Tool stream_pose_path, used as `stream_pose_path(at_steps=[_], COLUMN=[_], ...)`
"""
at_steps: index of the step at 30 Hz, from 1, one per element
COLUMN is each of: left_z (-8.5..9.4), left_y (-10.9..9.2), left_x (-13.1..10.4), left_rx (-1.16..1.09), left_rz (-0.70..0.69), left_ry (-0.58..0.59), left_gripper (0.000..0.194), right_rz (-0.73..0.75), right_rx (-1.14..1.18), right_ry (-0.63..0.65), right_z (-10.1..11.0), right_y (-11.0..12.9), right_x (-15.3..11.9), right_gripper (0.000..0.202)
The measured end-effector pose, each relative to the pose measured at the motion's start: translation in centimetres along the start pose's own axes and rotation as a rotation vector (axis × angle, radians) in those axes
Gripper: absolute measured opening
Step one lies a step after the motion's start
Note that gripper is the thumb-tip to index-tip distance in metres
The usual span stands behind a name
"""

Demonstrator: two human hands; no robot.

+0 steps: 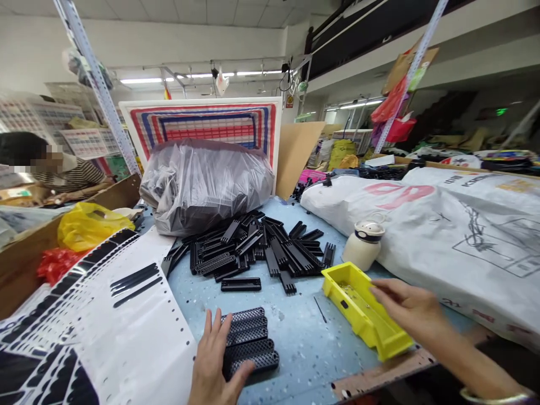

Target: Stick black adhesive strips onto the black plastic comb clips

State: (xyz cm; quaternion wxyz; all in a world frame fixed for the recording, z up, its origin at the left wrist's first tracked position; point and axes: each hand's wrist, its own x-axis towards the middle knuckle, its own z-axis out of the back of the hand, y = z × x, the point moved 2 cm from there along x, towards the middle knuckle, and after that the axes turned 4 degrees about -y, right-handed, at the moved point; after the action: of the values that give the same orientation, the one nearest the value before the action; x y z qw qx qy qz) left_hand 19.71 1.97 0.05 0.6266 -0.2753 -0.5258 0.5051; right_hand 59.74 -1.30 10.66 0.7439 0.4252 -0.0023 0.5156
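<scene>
My left hand (pixel 215 363) rests with fingers spread against the left edge of a row of black plastic pieces (pixel 251 337) with cross-hatched tops, lined up side by side near the table's front. Over the right rim of a yellow parts bin (pixel 352 322) reaches my right hand (pixel 407 309), its fingers pressed together in a pinch. Whether anything is between those fingertips cannot be made out. Small brass-coloured bits (pixel 351 291) lie at the far end of the bin. A thin black rod (pixel 320 309) lies on the table left of it.
Behind the row spreads a heap of black plastic pieces (pixel 270 247), below a bulging plastic bag (pixel 206 180). A cream bottle (pixel 361 250) stands behind the bin, beside white sacks (pixel 422 236). Sticker sheets (pixel 139 332) cover the left. A person (pixel 63 174) sits far left.
</scene>
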Motion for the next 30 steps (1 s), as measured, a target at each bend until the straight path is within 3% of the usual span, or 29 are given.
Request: stream_pose_path(at_steps=[2, 4, 6, 9, 12, 15, 20, 30], left_z=[0.3, 0.5, 0.5, 0.1, -0.3, -0.7, -1.1, -1.3], left_y=[0.4, 1.2, 2.0, 2.8, 2.8, 2.4, 2.3, 1.7], left_x=[0.5, 1.1, 1.4, 1.4, 1.0, 0.7, 0.5, 0.6], left_rx=[-0.057, -0.138, -0.214, -0.257, -0.237, -0.215, -0.159, -0.14], left_rz=[0.156, 0.326, 0.411, 0.426, 0.399, 0.397, 0.393, 0.395], left_ry=[-0.033, -0.081, -0.09, -0.079, -0.09, -0.05, 0.049, -0.013], left_gripper=[0.055, 0.053, 0.055, 0.055, 0.056, 0.056, 0.06, 0.055], right_rz=[-0.092, -0.101, -0.027, 0.187, 0.318, 0.386, 0.439, 0.451], right_rx=[-0.009, 0.039, 0.074, 0.064, -0.08, -0.178, -0.225, -0.278], right_ry=[0.136, 0.317, 0.441, 0.524, 0.444, 0.403, 0.485, 0.531], right_z=[1.9, 0.6, -3.0, -9.7, -14.9, -17.8, -19.5, -18.9], right_y=[-1.9, -2.5, -1.7, 1.1, 3.7, 5.5, 7.3, 8.3], right_x=[-0.4, -2.5, -5.5, -9.4, -10.7, -10.3, -9.7, -9.4], right_gripper=[0.023, 0.024, 0.026, 0.029, 0.038, 0.038, 0.045, 0.045])
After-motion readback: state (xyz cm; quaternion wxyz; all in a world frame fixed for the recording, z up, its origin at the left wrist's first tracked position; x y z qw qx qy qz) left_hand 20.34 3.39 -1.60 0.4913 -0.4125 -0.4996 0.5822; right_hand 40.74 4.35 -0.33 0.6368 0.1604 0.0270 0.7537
